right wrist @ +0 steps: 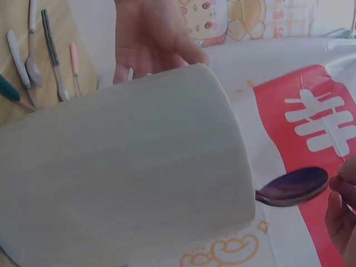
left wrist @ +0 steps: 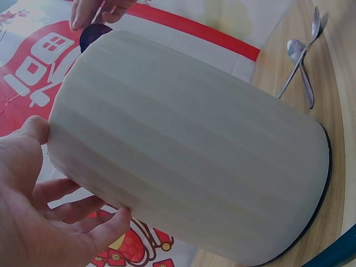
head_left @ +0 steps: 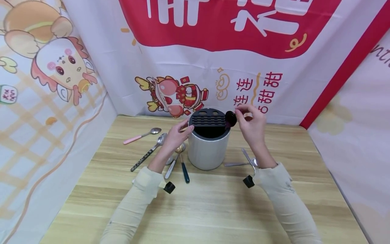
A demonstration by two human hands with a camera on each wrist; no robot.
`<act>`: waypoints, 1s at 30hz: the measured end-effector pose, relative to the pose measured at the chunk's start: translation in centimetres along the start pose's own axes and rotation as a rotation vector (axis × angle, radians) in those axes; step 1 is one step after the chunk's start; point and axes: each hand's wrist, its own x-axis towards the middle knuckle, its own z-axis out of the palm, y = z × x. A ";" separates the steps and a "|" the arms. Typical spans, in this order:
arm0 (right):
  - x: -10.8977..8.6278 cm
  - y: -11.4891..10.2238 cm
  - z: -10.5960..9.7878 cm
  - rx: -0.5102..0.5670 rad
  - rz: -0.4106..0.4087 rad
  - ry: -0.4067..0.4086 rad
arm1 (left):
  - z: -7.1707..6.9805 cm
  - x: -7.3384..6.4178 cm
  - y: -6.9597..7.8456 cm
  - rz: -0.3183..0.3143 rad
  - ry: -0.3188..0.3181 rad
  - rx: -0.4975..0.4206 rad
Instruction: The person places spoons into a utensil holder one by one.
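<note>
A white utensil holder (head_left: pixel 208 152) with a dark slotted lid (head_left: pixel 208 118) stands upright on the table. My left hand (head_left: pixel 174 138) holds it at its left side near the top, thumb at the rim and fingers against the wall. At the holder's right edge, my right hand (head_left: pixel 253 127) pinches the tip of a dark spoon (right wrist: pixel 295 186) by its bowl. The spoon's bowl sticks out above the rim; its handle is hidden inside the holder.
Left of the holder lie a pink-handled spoon (head_left: pixel 137 138), a spoon with a dark patterned handle (head_left: pixel 143 159), a green-handled utensil (head_left: pixel 185 171) and a white-handled one (head_left: pixel 170 169). Crossed metal cutlery (left wrist: pixel 303 55) lies at right. A printed cloth (head_left: pixel 128 67) hangs behind.
</note>
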 end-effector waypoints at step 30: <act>-3.1 7.2 -5.8 -0.248 0.169 -0.151 | 0.1 0.1 0.1 0.020 -0.003 -0.026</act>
